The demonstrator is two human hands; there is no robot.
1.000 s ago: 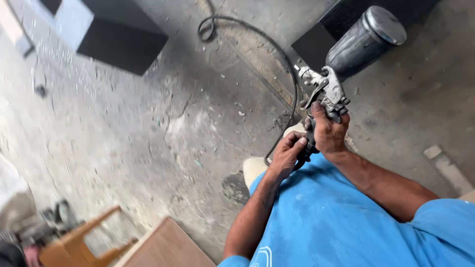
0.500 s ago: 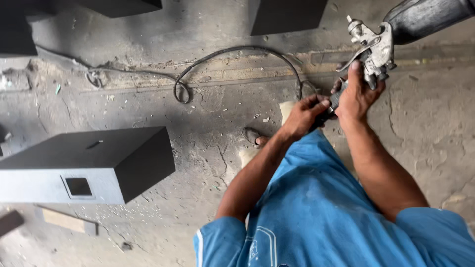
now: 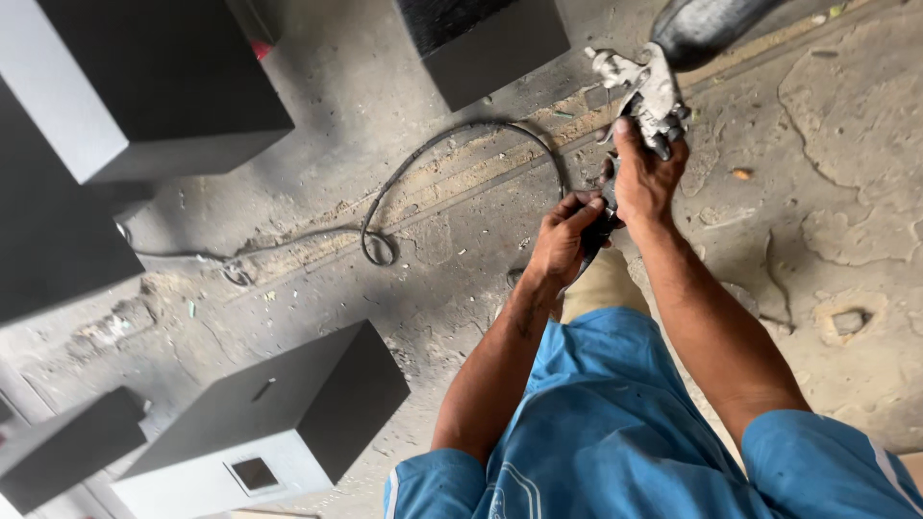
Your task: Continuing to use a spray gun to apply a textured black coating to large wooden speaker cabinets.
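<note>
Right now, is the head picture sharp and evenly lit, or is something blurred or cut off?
Head view: soft daylight, no glare; the spray gun in the right hand is sharp, but its dark cup is cut by the top edge; the left hand at the gun's base is clear; the floor looks tilted.

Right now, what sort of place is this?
Probably a paint or finishing workshop: the right hand holds a spray gun, its hose trails over rough concrete floor, and black-coated boxes stand around.

Both hands (image 3: 606, 207) raised, grips closed
</note>
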